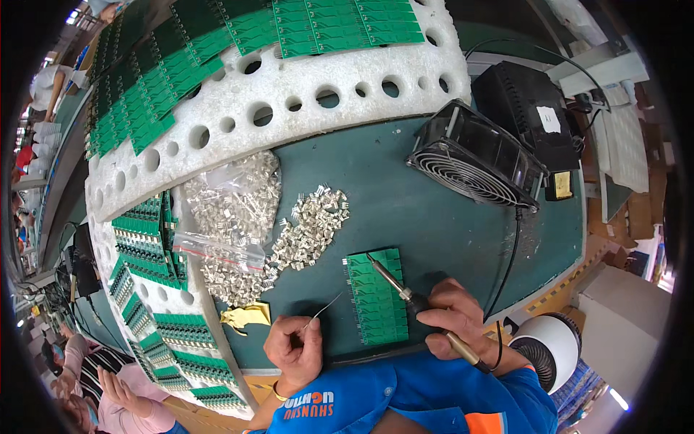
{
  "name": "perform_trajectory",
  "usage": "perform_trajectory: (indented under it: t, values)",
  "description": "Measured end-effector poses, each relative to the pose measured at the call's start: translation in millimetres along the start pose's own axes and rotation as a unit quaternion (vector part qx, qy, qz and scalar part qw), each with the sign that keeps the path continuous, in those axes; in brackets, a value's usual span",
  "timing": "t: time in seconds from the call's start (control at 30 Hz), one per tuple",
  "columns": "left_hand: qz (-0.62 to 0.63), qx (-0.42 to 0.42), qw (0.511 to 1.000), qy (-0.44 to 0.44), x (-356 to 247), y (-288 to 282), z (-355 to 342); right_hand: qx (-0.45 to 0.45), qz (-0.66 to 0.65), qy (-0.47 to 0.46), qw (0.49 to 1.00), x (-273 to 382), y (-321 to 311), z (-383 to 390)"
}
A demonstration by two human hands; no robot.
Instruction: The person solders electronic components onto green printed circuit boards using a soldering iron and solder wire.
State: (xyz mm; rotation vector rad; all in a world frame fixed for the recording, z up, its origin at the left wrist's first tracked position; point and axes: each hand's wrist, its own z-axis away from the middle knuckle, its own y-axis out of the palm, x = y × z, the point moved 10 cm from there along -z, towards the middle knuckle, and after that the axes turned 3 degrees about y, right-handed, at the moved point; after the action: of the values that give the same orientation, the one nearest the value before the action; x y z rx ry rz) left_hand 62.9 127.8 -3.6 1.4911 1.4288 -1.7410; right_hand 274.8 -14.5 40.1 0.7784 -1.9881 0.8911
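A green circuit board panel (376, 311) with a row of pins along its left edge lies on the dark green mat (499, 246). My right hand (455, 318) grips a soldering iron (391, 281), its tip over the upper left of the panel. My left hand (294, 346) is closed on a thin solder wire (328, 305), left of the panel. Small silver metal parts (311, 228) lie in a loose pile beside a clear bag of similar parts (238, 195). A torn yellow piece (247, 315) lies just above my left hand.
Foam racks (267, 90) hold many green boards (383, 18) behind and at left. A black fan (473, 159), black box (517, 101) and cable (506, 267) stand right. A white round appliance (531, 354) is lower right. Another person (130, 405) is at lower left.
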Motion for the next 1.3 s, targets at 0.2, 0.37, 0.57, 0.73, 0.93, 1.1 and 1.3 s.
perform_trajectory:
  t: [0.2,0.37,0.57,0.73,0.93,1.1,1.3]
  values:
    - [-0.001,0.031,0.999,-0.028,4,3,2,-0.012,-0.011,-0.005,1.0,8,0,5]
    - [-0.012,0.025,0.999,-0.023,-1,4,3,-0.009,0.0,-0.008,1.0,21,0,9]
    - [-0.008,0.02,1.0,-0.01,-12,9,0,-0.029,0.007,0.008,1.0,29,-1,19]
    - [0.001,0.01,1.0,-0.021,-8,9,1,-0.041,0.024,0.002,0.999,32,2,22]
    - [0.03,0.004,0.999,-0.024,-7,12,0,-0.032,0.043,-0.004,0.999,33,10,19]
    - [0.031,0.01,0.999,-0.023,-12,15,-2,-0.031,0.052,-0.009,0.998,33,13,20]
    - [0.017,0.009,1.0,-0.018,-12,15,-3,-0.038,0.054,-0.015,0.998,31,13,18]
